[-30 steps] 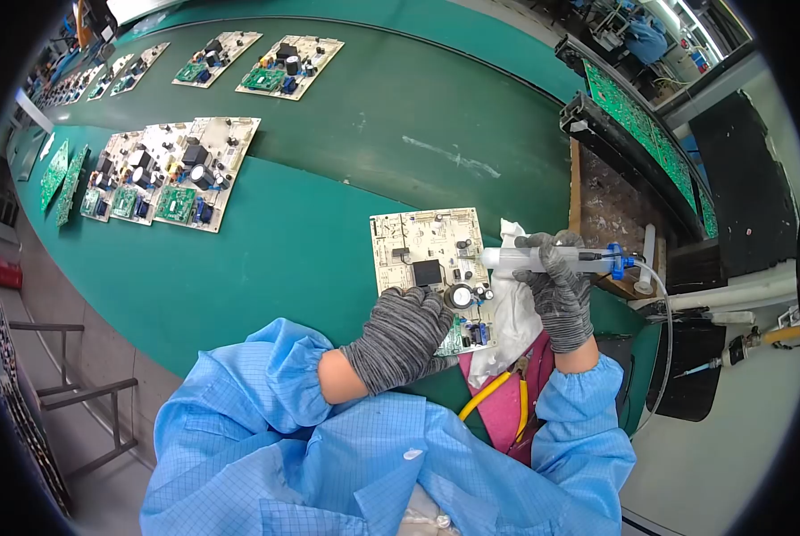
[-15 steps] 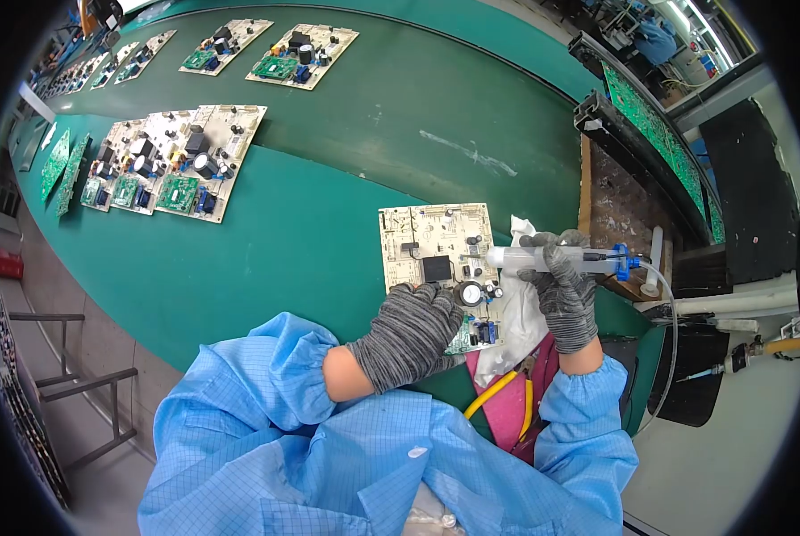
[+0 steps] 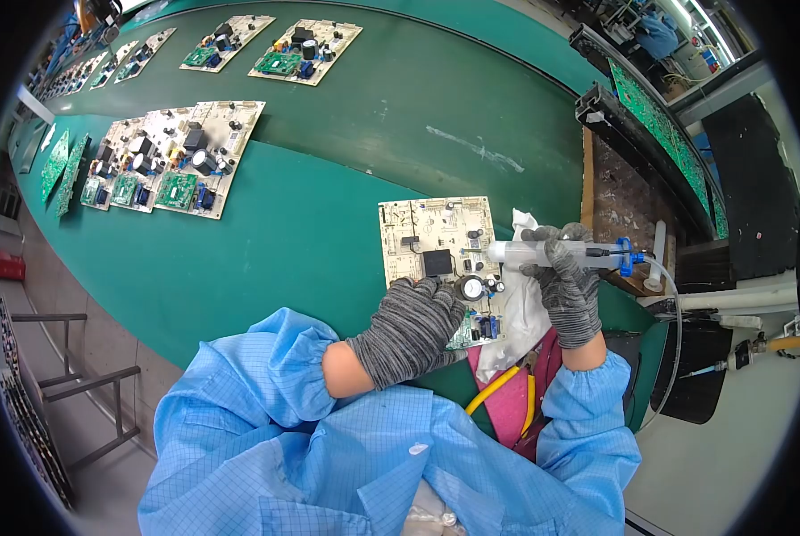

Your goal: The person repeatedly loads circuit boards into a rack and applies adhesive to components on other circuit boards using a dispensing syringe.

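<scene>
A cream circuit board (image 3: 436, 234) with a black block, capacitors and a small green board lies in front of me. My left hand (image 3: 409, 323), in a grey knit glove, is closed over its lower left edge. In my gloved right hand (image 3: 562, 281) is a clear dispensing syringe (image 3: 543, 254) with a white front end and a blue cap, held nearly level. The front end points left over the board's right edge, and I cannot tell whether its tip touches. A thin hose (image 3: 677, 308) runs from the cap down the right side.
Under my right hand lie a crumpled white cloth (image 3: 518, 313) and yellow-handled pliers (image 3: 494, 391) on pink material. Several similar boards (image 3: 226, 147) stand at the left, beside green boards (image 3: 56, 165); others sit on the dark strip (image 3: 400, 98) behind. A black rack (image 3: 637, 152) rises at right.
The view has shifted slightly. Both hands keep their holds, and the syringe stays at the board's right edge with hardly any movement.
</scene>
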`<state>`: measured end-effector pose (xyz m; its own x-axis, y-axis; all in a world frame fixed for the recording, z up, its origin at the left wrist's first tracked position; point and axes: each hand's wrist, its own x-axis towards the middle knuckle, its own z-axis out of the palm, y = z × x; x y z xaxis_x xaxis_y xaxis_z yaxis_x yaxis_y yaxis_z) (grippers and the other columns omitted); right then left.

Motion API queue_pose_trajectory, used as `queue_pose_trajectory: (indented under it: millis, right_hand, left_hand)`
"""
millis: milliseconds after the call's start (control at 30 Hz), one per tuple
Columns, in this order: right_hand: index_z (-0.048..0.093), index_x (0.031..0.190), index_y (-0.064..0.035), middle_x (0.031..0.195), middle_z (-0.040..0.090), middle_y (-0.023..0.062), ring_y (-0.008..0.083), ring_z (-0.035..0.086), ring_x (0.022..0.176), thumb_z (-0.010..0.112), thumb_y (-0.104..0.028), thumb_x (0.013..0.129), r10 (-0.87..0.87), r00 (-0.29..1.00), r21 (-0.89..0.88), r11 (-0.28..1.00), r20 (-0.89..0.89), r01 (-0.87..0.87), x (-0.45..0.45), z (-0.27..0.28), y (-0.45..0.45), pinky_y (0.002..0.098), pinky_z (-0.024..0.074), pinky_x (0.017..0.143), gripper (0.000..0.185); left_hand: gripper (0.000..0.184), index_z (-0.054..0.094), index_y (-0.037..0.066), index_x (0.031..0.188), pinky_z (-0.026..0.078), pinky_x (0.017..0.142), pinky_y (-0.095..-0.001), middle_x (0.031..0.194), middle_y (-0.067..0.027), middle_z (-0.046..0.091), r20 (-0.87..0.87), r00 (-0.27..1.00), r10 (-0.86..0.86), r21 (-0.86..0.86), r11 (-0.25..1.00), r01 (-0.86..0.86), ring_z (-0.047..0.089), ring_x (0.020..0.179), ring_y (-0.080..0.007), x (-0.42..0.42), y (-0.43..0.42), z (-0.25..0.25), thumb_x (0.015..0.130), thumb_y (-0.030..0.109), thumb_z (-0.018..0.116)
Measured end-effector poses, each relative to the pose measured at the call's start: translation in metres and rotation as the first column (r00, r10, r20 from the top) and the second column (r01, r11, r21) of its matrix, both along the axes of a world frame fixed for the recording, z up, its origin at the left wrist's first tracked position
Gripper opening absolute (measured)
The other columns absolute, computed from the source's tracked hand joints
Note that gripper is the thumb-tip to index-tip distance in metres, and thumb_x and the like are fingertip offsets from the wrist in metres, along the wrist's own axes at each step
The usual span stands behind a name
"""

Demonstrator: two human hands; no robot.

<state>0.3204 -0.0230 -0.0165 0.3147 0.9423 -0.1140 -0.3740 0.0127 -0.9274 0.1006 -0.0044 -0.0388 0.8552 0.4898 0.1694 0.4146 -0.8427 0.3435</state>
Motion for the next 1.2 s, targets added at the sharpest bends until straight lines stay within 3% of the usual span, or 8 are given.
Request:
queue_pose_trajectory:
  millis: [467,567,667,800,967,1133,1200]
  right_hand:
    - [0.042,0.098,-0.0127,0.093,0.056,0.0103,0.0269,0.056,0.093,0.065,-0.008,0.073,0.001,1.0,0.0,1.0,0.009,-0.001,-0.001,0.002,0.0,0.0316,0.0542,0.063,0.035]
    - [0.043,0.097,-0.0117,0.092,0.056,0.0102,0.0276,0.056,0.092,0.065,-0.015,0.074,-0.007,1.0,-0.017,1.0,0.02,0.008,-0.002,0.005,0.001,0.0319,0.0545,0.063,0.032]
    - [0.049,0.091,-0.0098,0.09,0.056,0.0103,0.0284,0.055,0.092,0.062,-0.024,0.077,0.005,0.923,0.065,0.998,-0.384,0.022,0.013,0.002,0.001,0.0327,0.0547,0.063,0.024]
    - [0.056,0.077,-0.0079,0.087,0.057,0.0111,0.0288,0.053,0.095,0.058,-0.031,0.079,0.048,0.672,0.184,0.974,-0.739,0.133,0.034,0.019,0.001,0.0363,0.0547,0.06,0.023]
    - [0.054,0.08,-0.0094,0.084,0.057,0.0067,0.0251,0.054,0.087,0.06,-0.028,0.078,-0.031,0.642,0.294,0.871,-0.766,0.394,0.078,0.024,-0.011,0.0378,0.0524,0.06,0.019]
    - [0.05,0.093,-0.0101,0.089,0.054,0.0054,0.0208,0.054,0.082,0.064,-0.019,0.075,-0.233,0.603,0.308,0.688,-0.763,0.657,0.124,0.013,-0.02,0.0408,0.0507,0.063,0.024]
    - [0.048,0.095,-0.009,0.092,0.051,0.0069,0.0214,0.054,0.084,0.066,-0.013,0.073,-0.375,0.606,0.319,0.595,-0.702,0.737,0.142,0.007,-0.024,0.0397,0.0528,0.062,0.029]
  left_hand:
    - [0.052,0.059,0.002,0.083,0.04,0.064,-0.04,0.083,-0.0161,0.053,0.007,1.0,0.003,0.006,1.0,-0.003,0.052,0.08,-0.0282,0.0,0.0,0.0,0.069,0.051,0.053]
    - [0.052,0.058,0.002,0.085,0.04,0.064,-0.0398,0.085,-0.0159,0.053,-0.026,1.0,0.009,0.017,1.0,-0.008,0.052,0.08,-0.0282,0.0,-0.001,0.003,0.069,0.051,0.053]
    - [0.056,0.057,0.003,0.088,0.041,0.063,-0.0388,0.091,-0.0156,0.053,-0.075,0.997,-0.025,0.059,0.998,0.029,0.053,0.079,-0.028,0.002,0.0,0.007,0.066,0.055,0.054]
    - [0.06,0.056,0.004,0.091,0.041,0.063,-0.0387,0.092,-0.0151,0.054,-0.058,0.998,0.03,0.171,0.985,-0.019,0.054,0.077,-0.0278,0.006,-0.007,0.013,0.063,0.057,0.056]
    - [0.058,0.056,0.004,0.093,0.041,0.066,-0.0399,0.086,-0.0161,0.055,-0.004,1.0,0.023,0.156,0.988,-0.022,0.054,0.076,-0.0306,0.011,-0.011,0.024,0.061,0.051,0.064]
    - [0.051,0.055,0.004,0.087,0.042,0.06,-0.0379,0.077,-0.0132,0.055,0.146,0.987,-0.065,0.093,0.994,0.052,0.054,0.069,-0.0264,0.0,0.001,0.045,0.058,0.042,0.071]
    - [0.046,0.054,0.004,0.088,0.042,0.059,-0.0356,0.074,-0.011,0.055,0.27,0.96,0.075,-0.111,0.993,-0.047,0.053,0.067,-0.0233,-0.006,0.008,0.06,0.063,0.039,0.07]
